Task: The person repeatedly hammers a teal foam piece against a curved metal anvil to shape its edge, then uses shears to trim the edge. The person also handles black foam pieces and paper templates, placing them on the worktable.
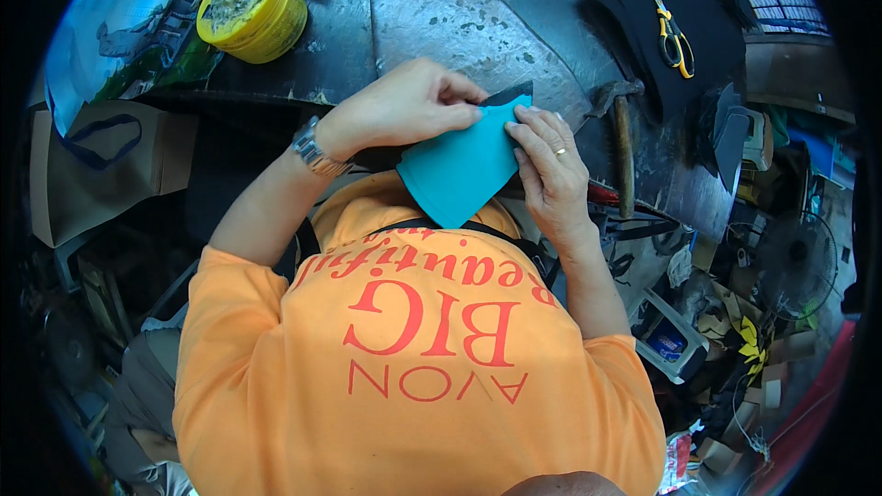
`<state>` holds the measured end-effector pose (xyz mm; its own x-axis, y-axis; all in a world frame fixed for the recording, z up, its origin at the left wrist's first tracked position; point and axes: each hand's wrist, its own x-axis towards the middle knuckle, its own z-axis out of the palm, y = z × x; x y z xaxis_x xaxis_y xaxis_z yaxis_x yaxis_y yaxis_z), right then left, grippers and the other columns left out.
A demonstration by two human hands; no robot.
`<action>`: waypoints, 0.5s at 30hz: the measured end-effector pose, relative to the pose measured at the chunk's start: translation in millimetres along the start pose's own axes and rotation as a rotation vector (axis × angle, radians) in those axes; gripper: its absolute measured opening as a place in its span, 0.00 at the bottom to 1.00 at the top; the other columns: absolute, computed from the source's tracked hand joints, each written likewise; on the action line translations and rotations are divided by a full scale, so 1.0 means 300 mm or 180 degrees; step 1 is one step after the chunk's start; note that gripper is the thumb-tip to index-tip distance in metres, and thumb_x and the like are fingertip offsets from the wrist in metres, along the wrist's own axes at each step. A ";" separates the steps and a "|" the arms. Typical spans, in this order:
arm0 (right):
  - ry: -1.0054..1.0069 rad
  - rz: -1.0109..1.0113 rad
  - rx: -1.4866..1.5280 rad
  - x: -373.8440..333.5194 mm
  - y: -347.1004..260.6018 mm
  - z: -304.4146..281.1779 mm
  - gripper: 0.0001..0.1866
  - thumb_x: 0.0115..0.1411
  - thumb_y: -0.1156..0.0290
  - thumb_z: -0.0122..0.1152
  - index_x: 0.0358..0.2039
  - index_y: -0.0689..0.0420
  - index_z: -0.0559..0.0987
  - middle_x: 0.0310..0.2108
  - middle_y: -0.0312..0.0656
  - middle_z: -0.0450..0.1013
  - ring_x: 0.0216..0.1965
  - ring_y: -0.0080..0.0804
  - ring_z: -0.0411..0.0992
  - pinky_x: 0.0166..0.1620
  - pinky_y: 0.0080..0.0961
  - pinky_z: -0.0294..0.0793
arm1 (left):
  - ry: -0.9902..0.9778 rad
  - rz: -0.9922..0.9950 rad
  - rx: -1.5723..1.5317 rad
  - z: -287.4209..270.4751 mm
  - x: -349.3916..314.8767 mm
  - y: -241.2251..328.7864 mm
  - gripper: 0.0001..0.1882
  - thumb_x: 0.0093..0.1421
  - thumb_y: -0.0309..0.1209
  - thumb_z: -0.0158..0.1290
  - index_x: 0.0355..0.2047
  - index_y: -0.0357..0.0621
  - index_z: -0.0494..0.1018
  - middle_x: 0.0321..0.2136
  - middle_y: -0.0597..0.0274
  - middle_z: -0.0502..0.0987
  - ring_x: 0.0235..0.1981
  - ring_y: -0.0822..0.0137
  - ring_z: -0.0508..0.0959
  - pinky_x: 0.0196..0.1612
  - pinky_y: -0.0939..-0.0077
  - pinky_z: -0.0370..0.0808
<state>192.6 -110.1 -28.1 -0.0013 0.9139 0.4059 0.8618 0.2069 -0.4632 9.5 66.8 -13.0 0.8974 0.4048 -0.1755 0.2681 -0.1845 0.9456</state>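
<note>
A teal piece of sheet material (457,170), wide at its lower end and narrow at the top, slants above my lap in front of the orange shirt. Along its narrow upper edge a black piece (513,94) shows from behind. My left hand (413,106), a metal watch at its wrist, pinches the teal piece near its upper left edge, thumb in front and fingers curled. At the upper right corner, my right hand (556,161), with a ring on one finger, grips the same piece. Its thumb is mostly hidden. Both hands are closed.
On the dark worktable lie a worn grey slab (473,23), a hammer (625,147), and yellow-and-black scissors (671,32) on black sheets (629,0). A yellow tub (266,23) stands at the far left. A paper bag (165,152) sits below the table, a fan (795,262) at right.
</note>
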 end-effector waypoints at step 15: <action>0.0134 0.0082 0.0059 -0.035 -0.022 0.000 0.15 0.58 0.79 0.65 0.47 0.60 0.82 0.52 0.48 0.78 0.55 0.48 0.75 0.60 0.44 0.72 | 0.1153 0.1411 0.1543 0.140 0.067 -0.019 0.13 0.58 0.28 0.61 0.44 0.44 0.83 0.36 0.57 0.82 0.35 0.56 0.83 0.39 0.66 0.80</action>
<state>187.0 -121.2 -29.2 0.0425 0.9037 0.4261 0.8517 0.1901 -0.4883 40.7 38.4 -33.3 0.8082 0.4547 0.3743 0.1076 -0.7389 0.6652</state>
